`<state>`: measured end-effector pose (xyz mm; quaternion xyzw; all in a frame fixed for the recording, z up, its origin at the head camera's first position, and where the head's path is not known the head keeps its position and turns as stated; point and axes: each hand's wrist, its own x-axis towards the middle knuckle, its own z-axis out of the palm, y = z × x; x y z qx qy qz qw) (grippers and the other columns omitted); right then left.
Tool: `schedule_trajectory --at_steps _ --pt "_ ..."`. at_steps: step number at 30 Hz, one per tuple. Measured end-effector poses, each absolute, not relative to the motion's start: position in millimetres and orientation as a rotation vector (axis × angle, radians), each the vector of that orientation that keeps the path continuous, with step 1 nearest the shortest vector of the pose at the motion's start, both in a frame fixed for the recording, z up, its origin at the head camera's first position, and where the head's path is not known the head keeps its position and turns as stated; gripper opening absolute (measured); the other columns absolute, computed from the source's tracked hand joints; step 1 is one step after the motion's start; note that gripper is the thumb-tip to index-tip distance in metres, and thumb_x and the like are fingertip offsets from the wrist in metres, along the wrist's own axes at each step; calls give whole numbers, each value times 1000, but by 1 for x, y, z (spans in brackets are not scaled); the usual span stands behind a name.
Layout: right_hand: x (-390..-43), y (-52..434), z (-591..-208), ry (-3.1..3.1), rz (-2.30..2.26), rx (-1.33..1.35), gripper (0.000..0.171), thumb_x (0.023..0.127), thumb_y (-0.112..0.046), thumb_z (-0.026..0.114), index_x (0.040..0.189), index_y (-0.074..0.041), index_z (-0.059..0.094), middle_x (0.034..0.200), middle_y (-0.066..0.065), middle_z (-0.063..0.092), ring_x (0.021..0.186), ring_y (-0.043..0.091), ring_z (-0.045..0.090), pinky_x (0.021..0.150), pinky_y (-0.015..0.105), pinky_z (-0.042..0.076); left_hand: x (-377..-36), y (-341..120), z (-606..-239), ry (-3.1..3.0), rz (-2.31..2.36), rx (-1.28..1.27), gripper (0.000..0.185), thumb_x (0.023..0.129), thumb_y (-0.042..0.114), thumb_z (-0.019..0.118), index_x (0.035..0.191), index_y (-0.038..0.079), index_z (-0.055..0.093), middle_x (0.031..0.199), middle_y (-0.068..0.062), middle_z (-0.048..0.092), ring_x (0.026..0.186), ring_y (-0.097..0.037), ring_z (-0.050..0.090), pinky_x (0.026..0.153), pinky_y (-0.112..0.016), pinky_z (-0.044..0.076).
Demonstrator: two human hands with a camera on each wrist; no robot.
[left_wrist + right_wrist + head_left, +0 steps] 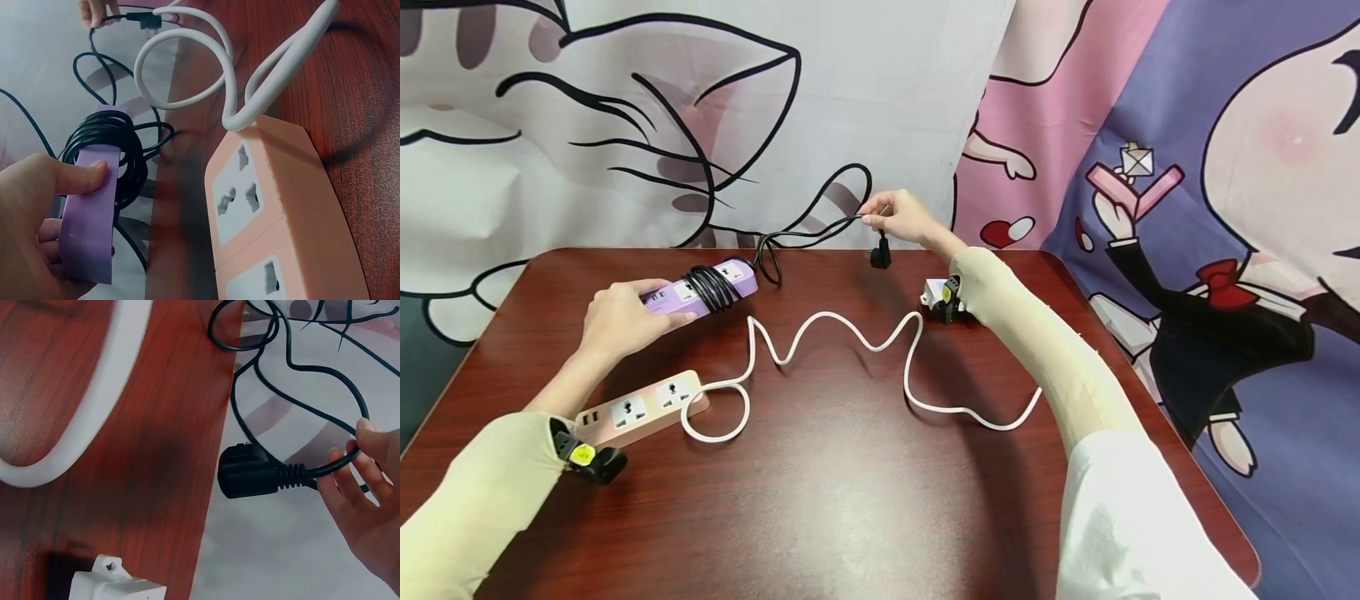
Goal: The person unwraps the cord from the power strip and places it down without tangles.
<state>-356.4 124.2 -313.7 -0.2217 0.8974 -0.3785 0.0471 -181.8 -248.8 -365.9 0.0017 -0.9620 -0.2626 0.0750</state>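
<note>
My left hand (622,317) grips a purple power strip (742,279) by its near end, thumb along one side. Several turns of black cord (103,134) are wrapped around the strip's middle. At the back of the table, my right hand (904,215) pinches the same black cord close to its plug (250,475), which dangles from the fingers. Loose loops of cord run between the two hands. Below the left hand lies a peach power strip (651,407) with white socket plates, and a white cord (829,314) leads from it.
The white cord winds across the table (820,500) toward the right. A small white device (934,292) sits near the right back edge, partly covered by the right wrist camera. Behind the table hangs a cartoon-printed cloth (880,92).
</note>
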Motion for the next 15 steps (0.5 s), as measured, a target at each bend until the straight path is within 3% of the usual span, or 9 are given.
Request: schedule_trajectory --at_steps 8,15 --pt "-355 117 -323 2730 -882 -865 13 89 -10 67 99 -3 70 90 12 73 75 10 62 75 22 46 -183 -250 -365 -2876 -802 55 66 76 44 77 123 1 61 105 -33 63 84 -42 55 59 -37 34" --pt "-352 109 -334 2733 -571 -998 11 85 -11 72 95 -6 72 90 10 74 82 15 68 82 27 50 -185 -250 -364 -2870 -807 77 67 75 46 76 124 3 61 105 -32 64 84 -42 55 58 -37 34"
